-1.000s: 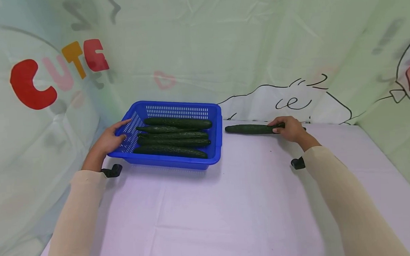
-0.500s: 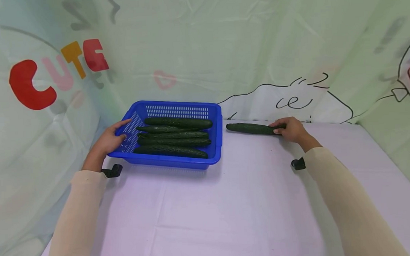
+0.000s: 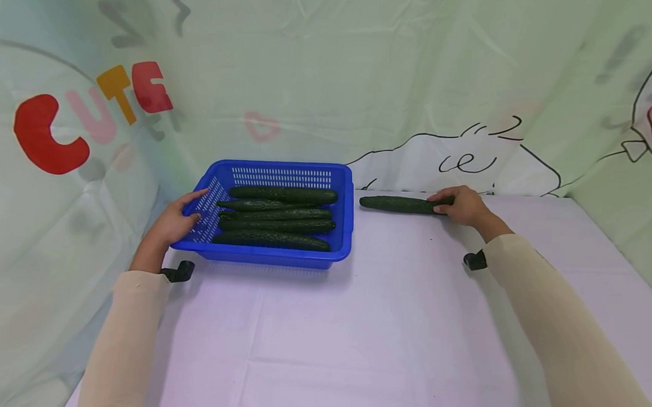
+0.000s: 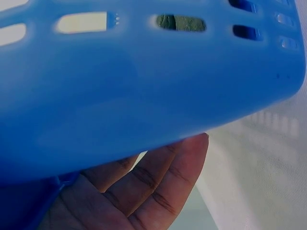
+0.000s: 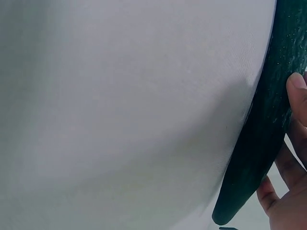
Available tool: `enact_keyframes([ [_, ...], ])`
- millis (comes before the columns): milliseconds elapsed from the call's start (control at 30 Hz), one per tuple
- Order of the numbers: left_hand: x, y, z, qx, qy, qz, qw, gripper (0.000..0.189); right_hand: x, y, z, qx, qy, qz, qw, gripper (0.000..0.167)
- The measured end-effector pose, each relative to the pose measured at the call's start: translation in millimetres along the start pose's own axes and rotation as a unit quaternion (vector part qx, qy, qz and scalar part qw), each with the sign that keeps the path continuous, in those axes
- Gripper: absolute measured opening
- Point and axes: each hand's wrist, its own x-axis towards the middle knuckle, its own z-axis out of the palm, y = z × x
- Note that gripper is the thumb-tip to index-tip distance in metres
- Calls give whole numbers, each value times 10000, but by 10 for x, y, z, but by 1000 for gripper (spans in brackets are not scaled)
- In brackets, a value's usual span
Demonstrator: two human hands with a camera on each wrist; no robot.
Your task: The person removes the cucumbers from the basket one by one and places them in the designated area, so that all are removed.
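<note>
A faintly creased lilac-white cloth covers the desk at six o'clock. At nine, the left hand's fingers grip a blue slotted basket of wrinkled, dark-green cucumbers. At three, the right hand's fingers clasp a long, smoother, round-ended cucumber near the basket. Beyond hangs a pale green curtain, CUTE lettering at ten.

A pale lilac-white tabletop, faintly wrinkled, carries everything. A blue slotted basket stands towards its far left corner, with the long sides running roughly along the far edge. Just right of the basket, close to that same edge and about parallel to it, is a dark green cucumber; whether its whole length touches the surface cannot be told. A crease marks the left half.
</note>
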Motion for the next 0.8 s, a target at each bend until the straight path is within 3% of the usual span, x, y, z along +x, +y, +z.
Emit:
enact_keyframes([
  [500, -4, 9, 5, -6, 23, -40, 10000, 65, -35, -8, -10, 39, 114, -144, 9998, 31],
  [800, -6, 1, 2, 12, -1, -22, 10000, 65, -93, -127, -81, 297, 510, -187, 9981, 30],
])
